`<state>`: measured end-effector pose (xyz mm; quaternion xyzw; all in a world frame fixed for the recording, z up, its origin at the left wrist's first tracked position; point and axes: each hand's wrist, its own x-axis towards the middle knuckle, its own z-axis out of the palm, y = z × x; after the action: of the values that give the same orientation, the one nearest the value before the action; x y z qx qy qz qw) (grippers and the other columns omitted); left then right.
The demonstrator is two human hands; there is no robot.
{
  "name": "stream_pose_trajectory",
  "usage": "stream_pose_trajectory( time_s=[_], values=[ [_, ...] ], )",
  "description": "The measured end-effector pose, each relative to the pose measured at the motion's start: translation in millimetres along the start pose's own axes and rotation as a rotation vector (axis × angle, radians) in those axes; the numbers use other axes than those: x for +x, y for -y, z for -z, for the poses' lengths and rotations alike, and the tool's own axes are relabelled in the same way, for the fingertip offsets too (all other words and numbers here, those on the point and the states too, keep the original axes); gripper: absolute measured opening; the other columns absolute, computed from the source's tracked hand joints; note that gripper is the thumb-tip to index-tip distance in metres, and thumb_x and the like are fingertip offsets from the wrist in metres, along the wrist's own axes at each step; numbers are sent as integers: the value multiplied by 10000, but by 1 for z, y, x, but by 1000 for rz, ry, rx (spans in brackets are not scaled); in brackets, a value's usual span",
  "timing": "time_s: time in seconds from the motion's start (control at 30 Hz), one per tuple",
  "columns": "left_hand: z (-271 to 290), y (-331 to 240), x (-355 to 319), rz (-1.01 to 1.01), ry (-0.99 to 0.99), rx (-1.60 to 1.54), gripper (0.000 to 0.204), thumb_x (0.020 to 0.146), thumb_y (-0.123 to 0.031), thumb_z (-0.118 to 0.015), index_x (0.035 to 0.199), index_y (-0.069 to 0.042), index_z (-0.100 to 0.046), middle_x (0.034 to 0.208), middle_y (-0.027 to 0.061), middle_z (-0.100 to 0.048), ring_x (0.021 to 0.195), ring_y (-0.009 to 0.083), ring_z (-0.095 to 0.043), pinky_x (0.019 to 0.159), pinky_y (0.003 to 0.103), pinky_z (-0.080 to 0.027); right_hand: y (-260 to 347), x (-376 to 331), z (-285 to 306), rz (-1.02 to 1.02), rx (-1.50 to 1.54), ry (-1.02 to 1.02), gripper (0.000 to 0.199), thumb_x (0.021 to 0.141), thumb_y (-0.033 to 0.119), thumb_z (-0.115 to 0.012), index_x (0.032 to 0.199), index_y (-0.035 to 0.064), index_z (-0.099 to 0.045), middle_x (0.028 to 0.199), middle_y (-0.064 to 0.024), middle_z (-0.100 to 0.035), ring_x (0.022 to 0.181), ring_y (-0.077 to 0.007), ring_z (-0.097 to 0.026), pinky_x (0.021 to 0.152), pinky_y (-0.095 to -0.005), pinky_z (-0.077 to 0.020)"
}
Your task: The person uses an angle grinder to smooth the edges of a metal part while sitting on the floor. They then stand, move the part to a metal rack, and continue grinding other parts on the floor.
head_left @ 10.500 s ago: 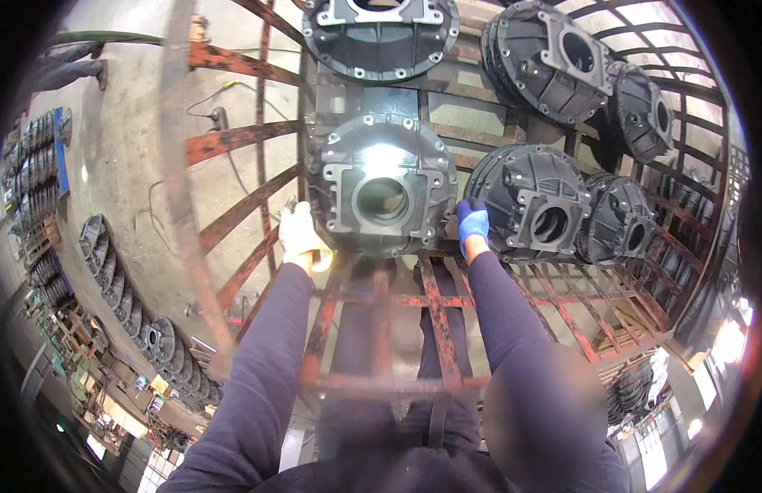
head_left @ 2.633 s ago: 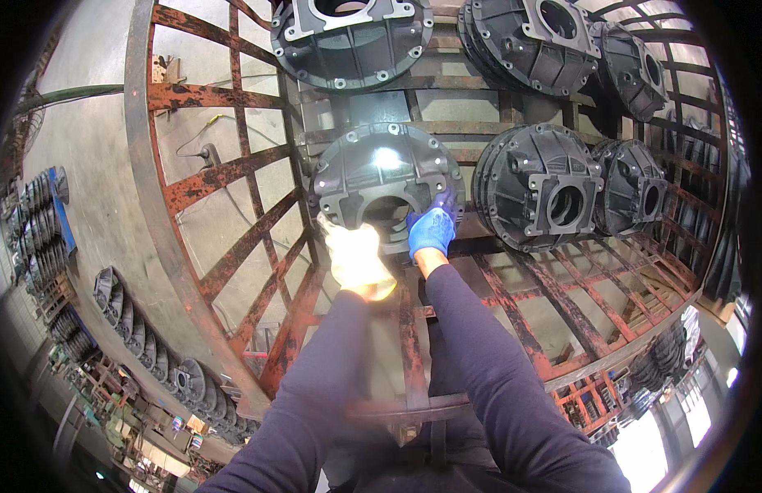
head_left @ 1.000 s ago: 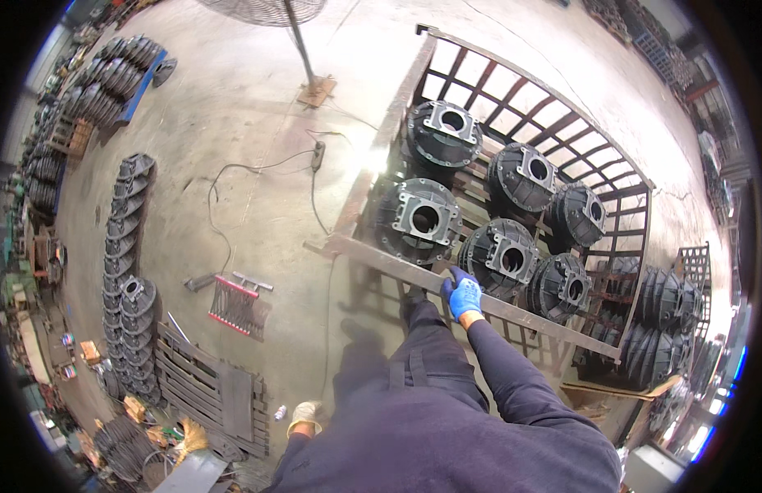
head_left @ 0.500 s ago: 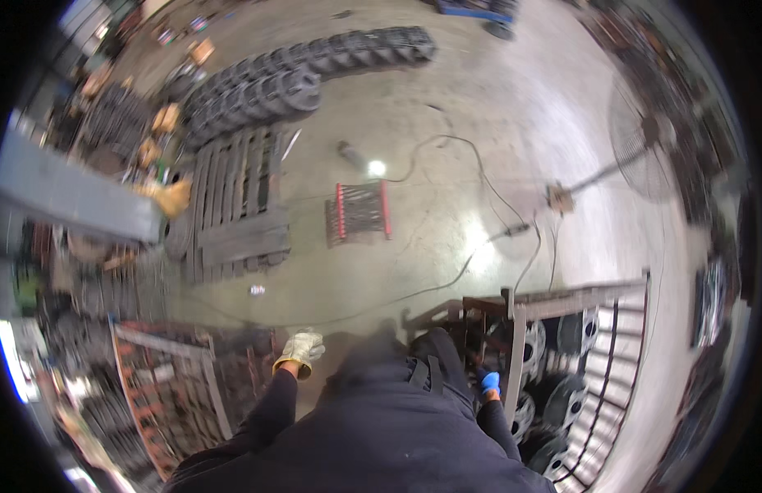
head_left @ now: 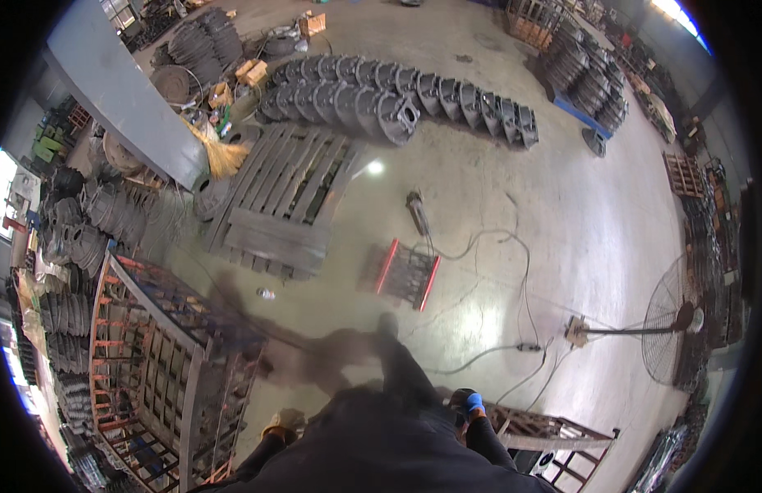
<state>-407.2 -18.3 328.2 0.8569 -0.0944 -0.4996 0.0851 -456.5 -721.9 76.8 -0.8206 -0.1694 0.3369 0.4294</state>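
My left hand, in a pale work glove with a yellow-brown cuff, hangs low beside my body. It is nearest to an orange-red metal cage and looks apart from it. Its fingers are dim and blurred. On the other side, my right hand wears a dark glove with a blue patch and is held close to my hip. A metal rack with round metal parts partly showing lies just beyond it. The fingers of this hand are hard to make out, and nothing can be seen in its grasp.
Ahead on the floor are a red-edged rack, a corded power tool and a loose cable. A wooden pallet and rows of dark castings lie farther off. A pedestal fan stands at right, a grey column at left.
My view has turned left and shifted, so the floor things sit farther right. My left hand has dropped back and lower in view; my right hand now shows clear of the right rack's post.
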Motion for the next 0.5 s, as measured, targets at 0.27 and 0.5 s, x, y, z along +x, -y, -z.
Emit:
stream_pose_trajectory(
  time_s=[0.27,0.5],
  values=[
    [163,4,88,133,-348,-980,138,953,-140,-623,1006,-84,-738,926,90,-694,862,294,-710,742,462,-569,-4,172,163,-142,-590,30,592,825,71,-769,1394,76,-603,1367,-84,-679,1309,-243,-615,1064,-385,-543],
    [283,44,113,-163,-658,-115,135,901,-157,-729,1023,-101,-748,903,111,-758,778,255,-751,680,409,-595,-3,289,275,-726,1205,-351,566,843,19,-710,1397,62,-600,1339,-95,-691,1166,-266,-692,1037,-400,-564]
  ],
)
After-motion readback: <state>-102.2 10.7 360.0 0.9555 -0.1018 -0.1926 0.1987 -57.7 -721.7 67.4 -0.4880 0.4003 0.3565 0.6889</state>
